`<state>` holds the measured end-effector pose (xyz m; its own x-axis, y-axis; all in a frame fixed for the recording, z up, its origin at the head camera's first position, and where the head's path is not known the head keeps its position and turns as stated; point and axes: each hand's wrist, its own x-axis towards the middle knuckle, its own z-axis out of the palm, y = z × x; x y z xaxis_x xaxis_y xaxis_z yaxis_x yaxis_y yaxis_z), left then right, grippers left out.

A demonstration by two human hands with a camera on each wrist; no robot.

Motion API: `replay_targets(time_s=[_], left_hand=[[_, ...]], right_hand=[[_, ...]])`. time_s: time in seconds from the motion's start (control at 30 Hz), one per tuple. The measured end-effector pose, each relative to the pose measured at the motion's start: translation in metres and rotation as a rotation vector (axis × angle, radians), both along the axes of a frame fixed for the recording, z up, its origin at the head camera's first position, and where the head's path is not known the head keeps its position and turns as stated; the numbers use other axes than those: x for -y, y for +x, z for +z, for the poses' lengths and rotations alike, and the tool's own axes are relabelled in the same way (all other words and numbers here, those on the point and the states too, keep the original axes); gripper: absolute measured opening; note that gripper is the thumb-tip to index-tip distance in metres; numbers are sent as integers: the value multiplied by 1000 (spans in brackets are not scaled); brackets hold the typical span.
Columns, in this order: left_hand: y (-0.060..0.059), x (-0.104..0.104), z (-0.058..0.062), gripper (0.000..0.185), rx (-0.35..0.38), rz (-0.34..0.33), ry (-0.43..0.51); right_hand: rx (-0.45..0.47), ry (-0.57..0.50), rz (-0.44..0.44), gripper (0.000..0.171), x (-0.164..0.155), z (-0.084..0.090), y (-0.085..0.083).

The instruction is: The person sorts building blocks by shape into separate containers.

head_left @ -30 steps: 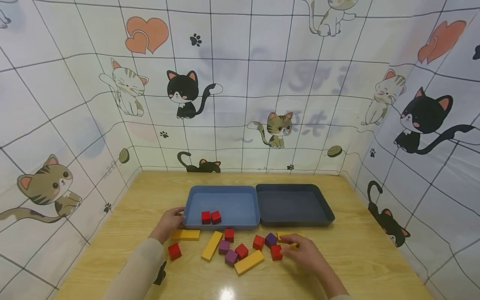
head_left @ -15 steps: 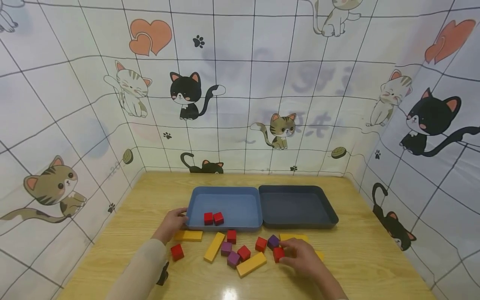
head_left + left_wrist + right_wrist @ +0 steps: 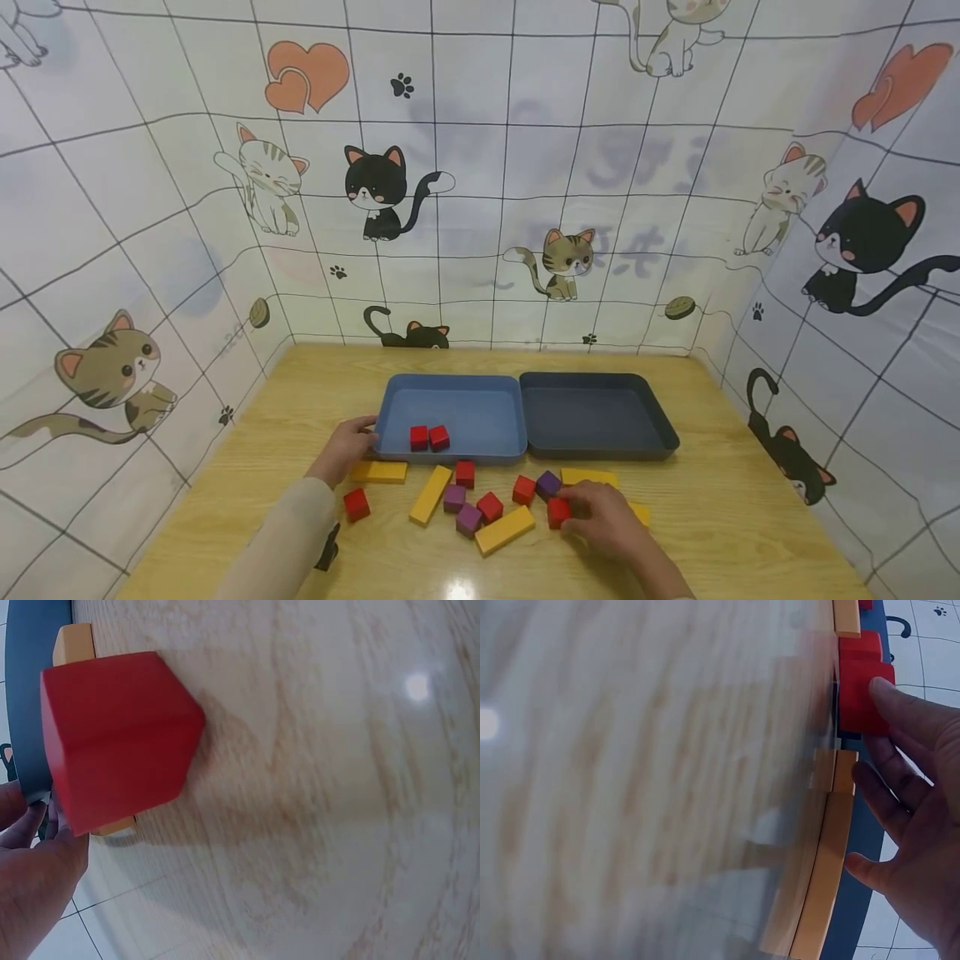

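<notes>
Right hand (image 3: 609, 521), lower right of centre: thumb and forefinger pinch a red cube (image 3: 557, 513) on the counter (image 3: 735, 508); remaining fingers spread in the right wrist view. Violet cube (image 3: 548, 484) just beyond the pinched one; a yellow block (image 3: 588, 477) above the hand, another partly hidden behind it.

Left hand (image 3: 348, 448), lower left of centre: grips the left wall of the blue tray (image 3: 480, 408). Lone red block (image 3: 357, 505) just below that hand. In the tray, lower left part, two red cubes (image 3: 418, 438) side by side. Dark grey tray (image 3: 596, 412) against its right side. More red, purple and yellow pieces scattered lower centre.

Backdrop sheet (image 3: 465, 167): cats, hearts, paw prints. Faint purple writing (image 3: 637, 162) upper right of centre, seemingly mirrored, too blurred to read.
</notes>
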<state>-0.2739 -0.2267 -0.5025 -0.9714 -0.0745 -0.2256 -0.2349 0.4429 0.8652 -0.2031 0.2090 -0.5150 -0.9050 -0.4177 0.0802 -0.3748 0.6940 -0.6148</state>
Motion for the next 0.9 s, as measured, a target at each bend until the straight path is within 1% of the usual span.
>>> replay_targets(time_s=[0.13,0.3,0.5,0.6,0.73,0.8,0.9], left_hand=[[0,0,-3,46,1,2,0],[2,1,-2,46,11,12,9],[2,2,1,47,10,-4,-5],[2,2,2,47,6,-8,-7],[0,-1,2,48,-10,-13,22],[0,-1,2,48,-18,-10,37],[0,-1,1,48,-8,-4,35]], right_hand=[[35,-30,-15,35,0,4,1],[75,-56,-29,35,3,10,1],[114,-104,-96,34,8,17,1],[100,-126,-105,35,9,17,-1],[57,-145,-91,37,8,19,-2],[57,-156,-87,38,8,21,-2],[80,-169,-91,40,8,23,-2]])
